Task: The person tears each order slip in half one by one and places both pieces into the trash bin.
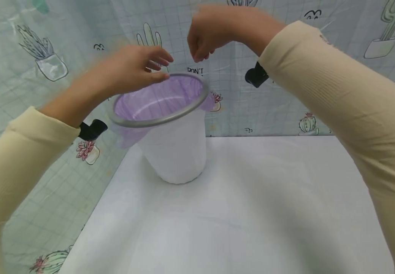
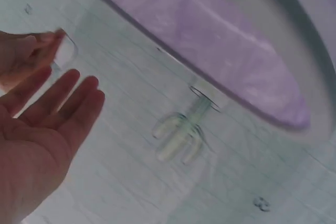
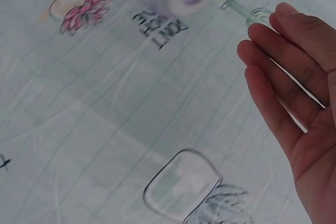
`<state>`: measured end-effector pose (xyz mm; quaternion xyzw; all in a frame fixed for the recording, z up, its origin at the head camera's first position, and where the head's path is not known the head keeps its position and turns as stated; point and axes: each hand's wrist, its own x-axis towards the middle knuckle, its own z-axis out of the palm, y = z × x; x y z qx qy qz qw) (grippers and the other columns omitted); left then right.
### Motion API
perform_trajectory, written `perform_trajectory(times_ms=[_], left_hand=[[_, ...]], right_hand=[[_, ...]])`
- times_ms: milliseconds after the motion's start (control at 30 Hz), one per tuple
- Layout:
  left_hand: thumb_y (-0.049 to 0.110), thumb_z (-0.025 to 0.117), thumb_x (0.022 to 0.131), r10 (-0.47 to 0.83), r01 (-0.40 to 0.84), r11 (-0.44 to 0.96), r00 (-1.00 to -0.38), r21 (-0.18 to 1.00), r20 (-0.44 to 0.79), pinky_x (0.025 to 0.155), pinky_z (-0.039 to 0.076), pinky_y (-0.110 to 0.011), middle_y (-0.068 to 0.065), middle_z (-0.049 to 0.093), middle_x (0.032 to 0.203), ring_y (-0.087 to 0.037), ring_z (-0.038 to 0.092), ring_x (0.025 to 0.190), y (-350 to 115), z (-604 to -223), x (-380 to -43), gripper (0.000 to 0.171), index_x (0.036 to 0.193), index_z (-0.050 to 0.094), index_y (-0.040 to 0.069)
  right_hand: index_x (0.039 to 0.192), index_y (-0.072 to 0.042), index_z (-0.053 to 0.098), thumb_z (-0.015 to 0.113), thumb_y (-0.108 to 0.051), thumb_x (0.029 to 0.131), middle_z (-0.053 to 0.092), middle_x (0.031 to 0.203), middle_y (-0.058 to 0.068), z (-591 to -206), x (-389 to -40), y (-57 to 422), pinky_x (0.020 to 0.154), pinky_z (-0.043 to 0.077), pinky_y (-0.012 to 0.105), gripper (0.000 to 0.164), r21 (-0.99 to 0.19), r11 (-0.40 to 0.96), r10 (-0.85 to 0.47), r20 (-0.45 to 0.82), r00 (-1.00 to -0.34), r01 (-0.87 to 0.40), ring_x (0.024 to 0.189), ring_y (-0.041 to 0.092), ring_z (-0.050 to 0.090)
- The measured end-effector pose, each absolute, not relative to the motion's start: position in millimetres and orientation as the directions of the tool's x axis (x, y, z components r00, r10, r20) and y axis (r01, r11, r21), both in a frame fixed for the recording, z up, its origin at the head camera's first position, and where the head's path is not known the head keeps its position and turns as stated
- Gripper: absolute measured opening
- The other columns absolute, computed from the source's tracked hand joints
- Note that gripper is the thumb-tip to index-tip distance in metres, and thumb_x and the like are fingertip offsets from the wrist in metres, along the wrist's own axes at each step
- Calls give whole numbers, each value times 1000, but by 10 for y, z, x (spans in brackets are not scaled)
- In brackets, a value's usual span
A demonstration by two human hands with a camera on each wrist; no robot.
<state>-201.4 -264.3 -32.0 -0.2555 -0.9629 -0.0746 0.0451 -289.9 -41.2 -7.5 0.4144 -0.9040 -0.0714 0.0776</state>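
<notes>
A white trash bin [image 1: 176,152] stands upright on the white table, lined with a purple trash bag [image 1: 159,101]. Around its top runs a grey ring [image 1: 142,123], and the bag's edge hangs outside below it. My left hand [image 1: 139,67] is over the far left part of the rim, fingers extended and nothing in them; its bare palm [image 2: 37,153] shows in the left wrist view. Higher and to the right of the bin, my right hand [image 1: 214,32] hangs in the air with bent wrist. Its loosely bent fingers [image 3: 283,51] hold nothing in the right wrist view.
A plastic sheet [image 1: 272,102] with cactus drawings covers the wall behind and at the left, close to the bin. The white tabletop [image 1: 238,213] stretches in front of the bin and to its right. A black camera mount [image 1: 92,130] sits on the left wrist.
</notes>
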Motion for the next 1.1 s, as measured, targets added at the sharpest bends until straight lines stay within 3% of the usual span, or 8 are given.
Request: perform_trajectory(times_ms=[333,633,733,767,867,967,1100], left_hand=[[31,58,105,557,587,799,-804,127,210,115,39,-46,-5,56,148,-24,49,139,-2310,-674,-1486,45,147,51,15],[22,63,103,670,748,645,-651,155,356,114,40,-40,-8,57,145,-23,50,137,-2164,-1153,-1213,45,144,52,6],[20,65,102,698,797,589,-587,138,410,112,42,-37,-9,58,142,-23,53,134,-2109,-1321,-1148,45,142,53,4],[19,65,101,704,809,574,-567,128,428,112,42,-37,-10,59,141,-23,53,134,-2094,-1377,-1141,45,141,53,3],[18,67,100,697,819,567,-531,83,481,112,42,-36,-12,59,140,-26,53,133,-2052,-1539,-1135,45,140,54,1],[18,69,99,675,805,593,-519,33,524,113,41,-37,-14,58,139,-28,52,134,-2027,-1693,-1153,46,139,55,-1],[19,71,98,644,778,629,-520,-1,562,114,40,-38,-16,58,139,-30,52,133,-2004,-1861,-1178,47,138,55,-1]], right_hand=[[113,-4,73,66,-23,101,73,112,19,-190,-2711,320,89,55,50,24,182,673,-739,119,-663,-717,99,34,68],[119,-4,73,70,-18,98,70,118,24,-528,-2412,1045,85,57,58,25,104,789,-611,242,-754,-606,106,47,65],[116,-4,74,72,-16,96,72,115,23,-685,-2296,1226,79,58,58,23,122,788,-608,303,-734,-603,102,49,67],[115,-4,75,74,-15,95,72,113,23,-744,-2261,1280,75,60,56,23,133,782,-614,329,-717,-609,94,47,68],[112,-5,76,79,-14,90,74,108,23,-937,-2168,1409,61,59,44,24,168,759,-635,402,-660,-629,67,34,66],[111,-4,75,82,-13,86,74,106,24,-1127,-2083,1502,57,54,39,28,179,754,-636,440,-634,-632,54,21,58],[116,-3,73,83,-15,85,73,111,24,-1332,-1942,1567,68,59,50,35,145,774,-606,454,-654,-617,70,34,70]])
